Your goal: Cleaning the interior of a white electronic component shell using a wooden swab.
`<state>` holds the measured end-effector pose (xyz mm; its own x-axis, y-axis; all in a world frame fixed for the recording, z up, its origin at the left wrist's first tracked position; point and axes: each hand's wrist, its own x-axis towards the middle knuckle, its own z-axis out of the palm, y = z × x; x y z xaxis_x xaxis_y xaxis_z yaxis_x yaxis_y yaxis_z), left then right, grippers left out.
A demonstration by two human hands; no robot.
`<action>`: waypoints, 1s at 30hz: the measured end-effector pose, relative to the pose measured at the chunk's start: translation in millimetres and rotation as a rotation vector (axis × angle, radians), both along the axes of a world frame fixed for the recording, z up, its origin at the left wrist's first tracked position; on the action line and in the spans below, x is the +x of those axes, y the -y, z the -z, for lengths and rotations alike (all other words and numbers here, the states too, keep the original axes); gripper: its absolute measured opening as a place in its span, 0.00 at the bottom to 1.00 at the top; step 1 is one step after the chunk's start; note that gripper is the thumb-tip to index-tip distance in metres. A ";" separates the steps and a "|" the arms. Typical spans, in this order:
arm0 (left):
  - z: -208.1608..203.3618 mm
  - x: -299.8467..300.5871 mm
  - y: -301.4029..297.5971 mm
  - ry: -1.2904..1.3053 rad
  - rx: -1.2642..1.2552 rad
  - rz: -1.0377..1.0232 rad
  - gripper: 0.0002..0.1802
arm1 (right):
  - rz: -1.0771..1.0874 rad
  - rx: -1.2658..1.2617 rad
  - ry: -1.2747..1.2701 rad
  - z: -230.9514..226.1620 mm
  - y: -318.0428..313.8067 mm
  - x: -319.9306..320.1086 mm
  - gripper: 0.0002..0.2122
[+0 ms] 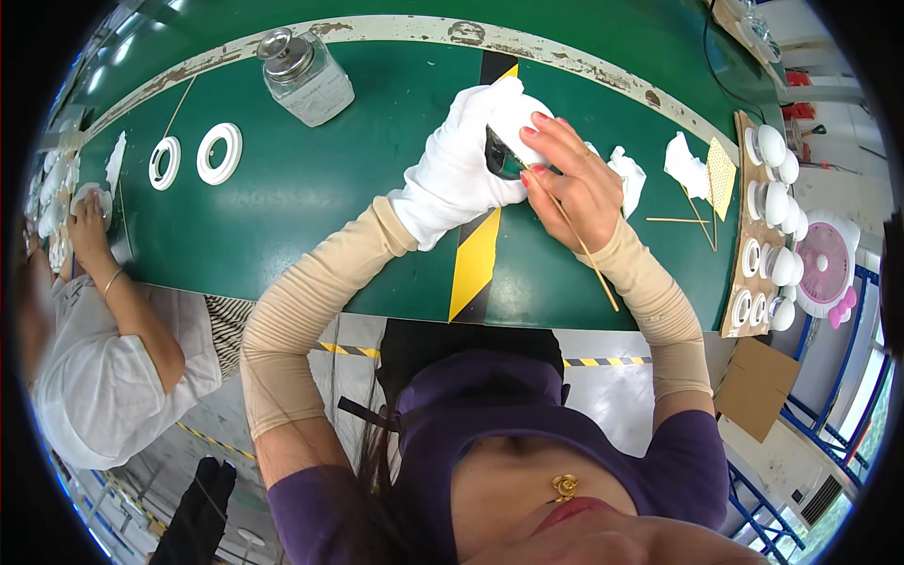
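Note:
My left hand, in a white glove, is closed around a white rounded housing with a dark, glossy inner face. Between thumb and fingers of my bare right hand is a thin wooden stick. Its upper end meets the dark part near the housing's rim; the lower end slants down toward my right forearm. Fingers of that hand also rest against the housing's white side. The exact contact of the stick's tip is partly hidden by my fingers.
A glass jar with a metal lid stands at the back left, near two white rings. Crumpled white cloths, sticks and a yellow pad lie right. A board holds several white domes. Another person works at left.

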<state>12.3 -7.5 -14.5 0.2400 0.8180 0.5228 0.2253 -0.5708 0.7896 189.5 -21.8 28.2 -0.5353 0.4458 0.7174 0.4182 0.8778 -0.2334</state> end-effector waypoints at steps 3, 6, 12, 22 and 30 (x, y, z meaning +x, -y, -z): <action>0.3 0.5 0.0 -0.027 0.049 -0.026 0.49 | 0.028 0.012 -0.027 1.4 -0.3 -5.8 0.14; 4.1 0.9 -2.7 -0.035 0.107 -0.043 0.49 | 0.043 0.013 -0.007 -3.6 -0.3 -13.5 0.14; -1.2 -0.2 0.8 -0.045 0.063 -0.032 0.49 | 0.008 -0.031 -0.031 -2.6 3.4 -4.6 0.13; 0.8 -0.5 1.6 -0.036 0.016 -0.009 0.51 | -0.021 -0.057 -0.025 -2.4 2.7 -2.7 0.13; 8.9 1.5 -1.6 -0.025 0.094 -0.041 0.51 | 0.031 -0.028 -0.039 -4.4 1.4 -12.9 0.12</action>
